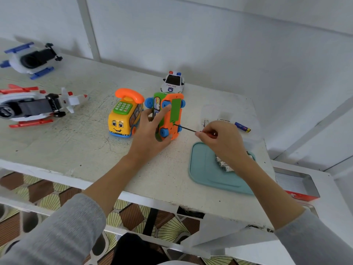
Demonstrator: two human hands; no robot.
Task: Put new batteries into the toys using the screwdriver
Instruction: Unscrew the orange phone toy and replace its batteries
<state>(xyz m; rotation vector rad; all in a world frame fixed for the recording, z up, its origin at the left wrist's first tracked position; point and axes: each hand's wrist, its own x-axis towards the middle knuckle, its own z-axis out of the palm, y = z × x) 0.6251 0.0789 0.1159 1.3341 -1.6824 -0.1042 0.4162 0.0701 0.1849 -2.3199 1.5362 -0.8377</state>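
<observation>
Our left hand holds the orange toy on its side; our right hand pinches the screwdriver, its tip on the toy's bottom.

I read "POLICE" on the hood of the white toy police car, above a badge emblem. The print on the clear packet near the blue battery is too blurred for me to read.

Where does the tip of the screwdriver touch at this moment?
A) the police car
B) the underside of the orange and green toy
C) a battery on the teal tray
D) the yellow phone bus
B: the right hand holds the screwdriver with its tip against the orange underside of the orange and green toy, which the left hand holds on its side.
</observation>
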